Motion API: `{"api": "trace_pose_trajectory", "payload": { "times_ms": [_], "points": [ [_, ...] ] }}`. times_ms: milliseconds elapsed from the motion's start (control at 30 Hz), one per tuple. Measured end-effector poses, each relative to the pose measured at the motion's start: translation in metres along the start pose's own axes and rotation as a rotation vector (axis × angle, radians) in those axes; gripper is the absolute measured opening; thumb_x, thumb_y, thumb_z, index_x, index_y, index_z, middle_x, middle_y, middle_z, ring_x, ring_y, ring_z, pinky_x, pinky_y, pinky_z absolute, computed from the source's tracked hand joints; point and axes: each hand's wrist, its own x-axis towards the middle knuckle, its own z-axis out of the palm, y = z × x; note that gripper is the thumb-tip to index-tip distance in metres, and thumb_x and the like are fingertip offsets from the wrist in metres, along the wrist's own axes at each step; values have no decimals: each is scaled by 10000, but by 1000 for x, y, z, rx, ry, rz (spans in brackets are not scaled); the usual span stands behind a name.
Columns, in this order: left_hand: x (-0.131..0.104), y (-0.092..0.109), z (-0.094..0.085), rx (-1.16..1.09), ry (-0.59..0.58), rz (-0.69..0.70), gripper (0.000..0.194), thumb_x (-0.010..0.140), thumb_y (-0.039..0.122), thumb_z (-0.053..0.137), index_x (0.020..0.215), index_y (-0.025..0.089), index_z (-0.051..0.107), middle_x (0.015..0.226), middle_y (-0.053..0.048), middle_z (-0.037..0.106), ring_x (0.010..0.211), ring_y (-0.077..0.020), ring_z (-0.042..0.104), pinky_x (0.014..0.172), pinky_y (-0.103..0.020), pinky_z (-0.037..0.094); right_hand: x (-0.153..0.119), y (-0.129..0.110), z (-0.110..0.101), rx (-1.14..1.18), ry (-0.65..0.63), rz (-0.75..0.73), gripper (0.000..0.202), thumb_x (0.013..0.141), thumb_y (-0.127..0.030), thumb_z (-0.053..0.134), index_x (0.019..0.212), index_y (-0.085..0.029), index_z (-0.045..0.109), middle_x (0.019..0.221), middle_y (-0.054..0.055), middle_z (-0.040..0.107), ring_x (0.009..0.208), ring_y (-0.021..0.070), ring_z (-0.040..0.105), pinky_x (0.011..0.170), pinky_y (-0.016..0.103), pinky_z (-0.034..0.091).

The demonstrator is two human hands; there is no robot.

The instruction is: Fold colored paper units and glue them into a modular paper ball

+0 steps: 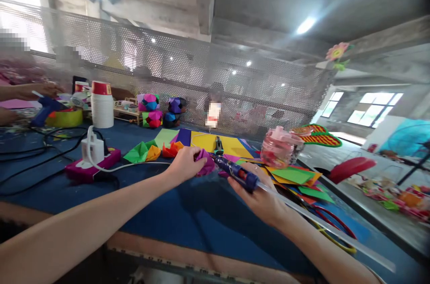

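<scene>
One nearly closed left hand (184,165) pinches folded purple paper (206,165); curled right hand (265,199) grips blue plastic glue gun (249,180) beside it.

An open stretch of the blue counter (161,217) ran between the left forearm (83,225) and the right forearm (302,239) to the near edge, while a magenta power strip (114,157), a white cord (134,166) and looping black cables (36,169) obstructed the left side. Colored paper (292,176), looped handles (352,229) and a pink jar (277,147) crowded the right, where a long clear glue stick (327,223) jutted above the arm. Farther back, a cup stack (102,107), faceted paper balls (151,114) and a perforated screen (188,66) stood in the way.
</scene>
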Motion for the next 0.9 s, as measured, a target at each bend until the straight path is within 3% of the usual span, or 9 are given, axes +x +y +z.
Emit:
{"api": "trace_pose_trajectory", "payload": {
  "times_ms": [433,900],
  "points": [
    [-6,8,-1,91,-28,86,202,757,247,568,577,159,541,496,30,519,491,-96,453,480,-209,321,-3,2,2,-75,-24,-26,149,927,-339,530,907,-200,579,850,69,661,782,218,632,733,336,492],
    [-6,6,0,114,-34,98,172,754,212,550,589,163,543,509,32,525,493,-95,447,484,-210,309,-1,2,1,-68,-24,-13,175,926,-358,539,899,-192,584,833,69,665,765,214,632,718,332,489]
  ]
}}
